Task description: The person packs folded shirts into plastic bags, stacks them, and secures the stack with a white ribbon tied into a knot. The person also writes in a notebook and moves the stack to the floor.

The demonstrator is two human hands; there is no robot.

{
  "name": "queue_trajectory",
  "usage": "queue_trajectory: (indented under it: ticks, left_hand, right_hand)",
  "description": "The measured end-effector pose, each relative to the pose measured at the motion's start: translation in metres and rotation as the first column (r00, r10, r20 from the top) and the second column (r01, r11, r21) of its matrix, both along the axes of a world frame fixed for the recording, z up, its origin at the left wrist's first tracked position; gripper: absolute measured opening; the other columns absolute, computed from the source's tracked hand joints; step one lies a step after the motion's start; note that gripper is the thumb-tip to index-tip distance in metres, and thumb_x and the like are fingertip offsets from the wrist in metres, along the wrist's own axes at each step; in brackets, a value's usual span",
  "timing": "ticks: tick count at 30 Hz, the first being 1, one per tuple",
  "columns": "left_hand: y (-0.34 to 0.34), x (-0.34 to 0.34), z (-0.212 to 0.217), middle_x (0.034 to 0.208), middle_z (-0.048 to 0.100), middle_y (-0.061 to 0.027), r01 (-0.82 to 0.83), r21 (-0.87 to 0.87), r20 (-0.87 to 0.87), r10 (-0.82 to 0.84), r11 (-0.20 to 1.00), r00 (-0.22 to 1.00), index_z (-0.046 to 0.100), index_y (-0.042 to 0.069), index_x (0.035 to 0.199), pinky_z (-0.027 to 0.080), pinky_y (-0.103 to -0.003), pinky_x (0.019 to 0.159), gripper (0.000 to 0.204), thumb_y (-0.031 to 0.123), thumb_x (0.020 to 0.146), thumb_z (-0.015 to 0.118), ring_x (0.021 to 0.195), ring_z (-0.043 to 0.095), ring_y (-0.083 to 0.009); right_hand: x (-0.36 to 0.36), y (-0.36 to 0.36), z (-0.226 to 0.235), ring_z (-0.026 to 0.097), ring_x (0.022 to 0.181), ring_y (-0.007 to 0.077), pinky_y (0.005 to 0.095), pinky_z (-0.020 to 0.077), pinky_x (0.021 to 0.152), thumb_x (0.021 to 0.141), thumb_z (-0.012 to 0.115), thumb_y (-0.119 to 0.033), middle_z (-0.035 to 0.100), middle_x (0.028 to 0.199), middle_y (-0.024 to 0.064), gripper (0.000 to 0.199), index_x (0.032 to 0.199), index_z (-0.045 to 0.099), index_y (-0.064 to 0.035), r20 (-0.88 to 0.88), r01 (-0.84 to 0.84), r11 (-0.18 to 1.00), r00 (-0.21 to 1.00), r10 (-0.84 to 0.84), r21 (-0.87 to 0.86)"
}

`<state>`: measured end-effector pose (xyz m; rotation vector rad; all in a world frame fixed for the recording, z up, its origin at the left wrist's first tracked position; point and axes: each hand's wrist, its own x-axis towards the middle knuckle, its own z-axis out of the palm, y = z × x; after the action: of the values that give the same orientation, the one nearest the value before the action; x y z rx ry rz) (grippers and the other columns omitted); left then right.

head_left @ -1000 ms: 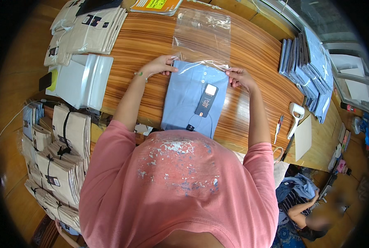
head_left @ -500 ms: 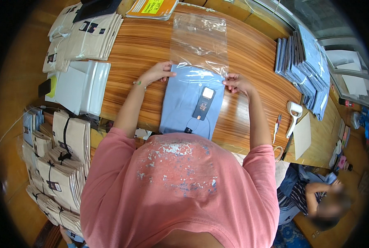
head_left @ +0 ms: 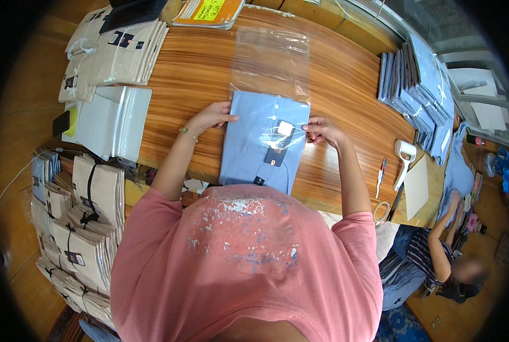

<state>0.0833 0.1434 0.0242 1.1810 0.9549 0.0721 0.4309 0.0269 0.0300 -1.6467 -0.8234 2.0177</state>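
Hands first: left hand (head_left: pixel 216 115) pinching the left edge of the clear bag (head_left: pixel 271 62) where it meets the folded blue shirt (head_left: pixel 253 142); right hand (head_left: pixel 320 130) pinching the right edge likewise, fingers curled closed on film and cloth together.

Largest to smallest:

- Wooden table (head_left: pixel 345 85): flat and smooth, likely to let film slide freely.
- Clear bag: lying flat beyond the shirt, mouth toward the body and drawn over the shirt's collar end. Judged thin, limp, slippery and prone to cling or crease. Best held at both corners of the mouth, kept taut.
- Folded blue shirt: lying on the table directly in front of the torso, far end inside the bag, near end still outside. Judged light and soft, though held fairly flat by its fold; liable to buckle if pushed from one side only. Best gripped at both long edges, evenly.
- Dark tag (head_left: pixel 275 155) and white tag (head_left: pixel 285 127) on the shirt front: loose, apt to snag on the bag's mouth.
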Motion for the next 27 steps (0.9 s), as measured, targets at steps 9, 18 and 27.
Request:
queue_trajectory:
  ticks: [9, 18, 27]
  left_hand:
    - [-0.022, -0.014, -0.004, 0.065, 0.054, 0.0046, 0.041, 0.007, 0.007, -0.041, 0.999, 0.999, 0.059, 0.003, 0.1, 0.036, -0.017, 0.044, 0.02, 0.015, 0.085, 0.064, 0.049, 0.044, -0.0028]
    - [-0.039, -0.022, 0.005, 0.065, 0.057, 0.0029, 0.07, -0.027, -0.085, -0.072, 0.997, 0.994, 0.06, 0.003, 0.098, 0.038, -0.016, 0.044, 0.017, 0.014, 0.086, 0.062, 0.051, 0.049, -0.0027]
    - [-0.094, -0.049, 0.013, 0.081, 0.066, -0.0018, 0.021, 0.033, -0.139, -0.016, 0.999, 0.99, 0.061, 0.0, 0.105, 0.039, -0.018, 0.046, 0.025, 0.016, 0.086, 0.062, 0.054, 0.054, -0.0051]
  right_hand:
    - [-0.018, -0.044, 0.002, 0.058, 0.061, 0.0063, 0.0177, 0.0467, 0.051, 0.082, 0.069, -0.017, 0.061, 0.071, 0.0004, 0.013, 0.083, 0.061, -0.0068, 0.05, 0.117, 0.987, 0.991, -0.123, 0.111]
    - [-0.041, -0.087, 0.0, 0.056, 0.057, 0.008, 0.0218, 0.0497, 0.052, 0.081, 0.067, -0.006, 0.06, 0.069, 0.0018, 0.01, 0.08, 0.057, -0.0053, -0.084, 0.293, 0.956, 0.953, -0.292, 0.001]
    - [-0.08, -0.139, 0.002, 0.054, 0.054, 0.009, 0.0197, 0.041, 0.048, 0.079, 0.068, -0.003, 0.058, 0.063, 0.0028, 0.028, 0.097, 0.046, -0.0055, 0.026, 0.261, 0.965, 0.965, -0.261, 0.017]
